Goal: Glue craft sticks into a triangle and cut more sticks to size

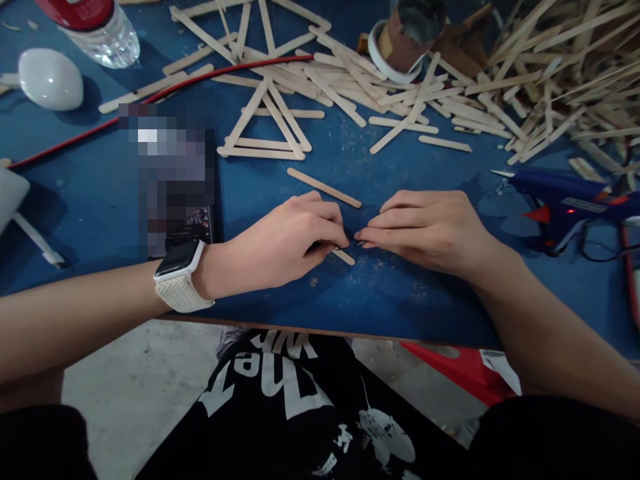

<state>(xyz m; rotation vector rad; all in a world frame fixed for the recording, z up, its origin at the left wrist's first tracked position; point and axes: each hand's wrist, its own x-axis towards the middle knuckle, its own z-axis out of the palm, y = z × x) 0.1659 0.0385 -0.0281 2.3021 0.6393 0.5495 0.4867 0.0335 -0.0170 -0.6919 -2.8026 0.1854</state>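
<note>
- Left hand (pixel 305 230): fingers curled round a craft stick (pixel 344 256), one end poking out; on the near side of the stick triangle (pixel 261 154).
- Right hand (pixel 430 227): fingertips pinched together, near-right of the triangle; can't tell what the tiny bit at the tips is.
- Loose stick (pixel 324 187): flat, just near-right of the triangle.
- Blue tabletop (pixel 280 303): crumbs scattered near-right of the triangle.
- Front edge (pixel 310 329): nearer the body than the triangle, hands in between; gray floor (pixel 115 373) below.
- Best room: blue stretch right of the triangle, up to the glue gun (pixel 570 193), whose nozzle points back that way.
- Tighter: stick pile (pixel 503 83) right of and beyond the triangle; red cable (pixel 225 70) passes behind it.
</note>
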